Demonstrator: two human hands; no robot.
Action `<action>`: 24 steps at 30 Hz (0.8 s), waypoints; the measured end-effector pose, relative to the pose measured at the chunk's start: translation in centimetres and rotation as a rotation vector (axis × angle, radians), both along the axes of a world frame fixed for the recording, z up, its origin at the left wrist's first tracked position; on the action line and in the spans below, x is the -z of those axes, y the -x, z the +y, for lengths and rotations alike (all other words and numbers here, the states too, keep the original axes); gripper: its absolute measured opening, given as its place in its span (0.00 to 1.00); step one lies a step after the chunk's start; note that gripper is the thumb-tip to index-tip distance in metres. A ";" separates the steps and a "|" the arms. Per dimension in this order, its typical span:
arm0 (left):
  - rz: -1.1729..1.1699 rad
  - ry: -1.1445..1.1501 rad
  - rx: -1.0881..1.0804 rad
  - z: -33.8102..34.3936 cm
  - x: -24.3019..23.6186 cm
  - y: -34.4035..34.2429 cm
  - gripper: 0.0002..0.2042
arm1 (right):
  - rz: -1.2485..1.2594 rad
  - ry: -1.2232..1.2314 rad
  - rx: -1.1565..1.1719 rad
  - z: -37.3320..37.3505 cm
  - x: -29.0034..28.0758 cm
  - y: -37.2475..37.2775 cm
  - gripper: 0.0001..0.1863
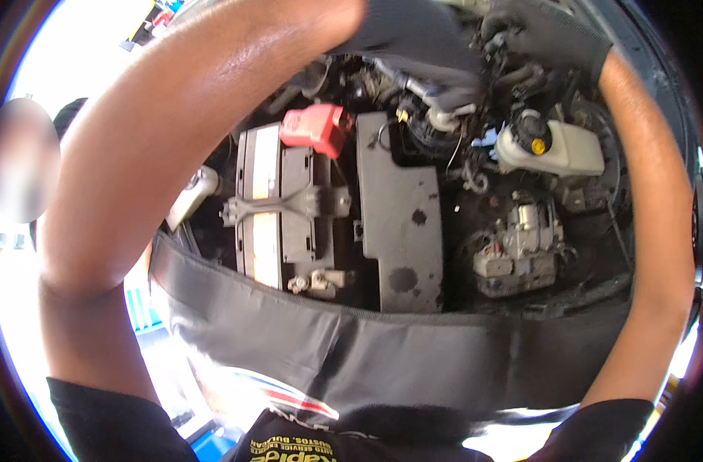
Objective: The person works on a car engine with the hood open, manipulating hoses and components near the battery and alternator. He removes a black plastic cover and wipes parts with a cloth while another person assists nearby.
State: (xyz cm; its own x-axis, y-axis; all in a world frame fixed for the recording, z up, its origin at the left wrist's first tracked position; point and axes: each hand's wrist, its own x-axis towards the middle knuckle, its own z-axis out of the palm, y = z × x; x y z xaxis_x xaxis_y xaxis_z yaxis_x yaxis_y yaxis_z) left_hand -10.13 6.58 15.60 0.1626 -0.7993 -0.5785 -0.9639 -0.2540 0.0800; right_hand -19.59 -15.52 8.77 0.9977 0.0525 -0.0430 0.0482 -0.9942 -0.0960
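Both my hands wear dark gloves and reach over the far side of an engine bay. My left hand point(432, 46) is blurred and its fingers cannot be made out; just below it lies a silver metal bar or pipe point(401, 79). Whether the hand grips that bar cannot be told. To its right, my right hand point(552, 37) has its fingers curled among dark hoses and fittings; what they hold is hidden. Nearest below my right hand stands a whitish fluid reservoir point(571, 148) with a black cap point(530, 132).
A battery point(265, 165) with a bracket point(286, 204) across it and a red terminal cover point(317, 128) sits left. Beside it is a dark plastic box point(401, 223); a metal unit point(525, 250) sits right. A black fender cover point(413, 350) drapes the near edge. Another person stands far left.
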 end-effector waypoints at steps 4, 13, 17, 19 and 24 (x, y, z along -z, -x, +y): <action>-0.003 0.052 0.285 -0.1 1.4 -2.1 0.19 | -0.031 0.025 -0.036 0.0 0.2 -0.3 0.19; -0.016 0.124 -0.140 1.4 0.3 0.7 0.20 | 0.036 -0.047 0.060 -0.8 -0.2 -0.2 0.18; -0.127 0.014 -0.088 -0.1 0.7 -1.1 0.19 | 0.013 -0.080 0.007 -0.9 0.3 -0.4 0.18; -0.137 -0.075 0.114 -0.5 0.9 -2.4 0.16 | -0.018 0.006 0.025 -0.5 0.2 -0.1 0.18; -0.195 0.120 0.513 0.0 0.2 -3.5 0.17 | -0.080 -0.070 0.114 -0.4 -2.8 1.3 0.17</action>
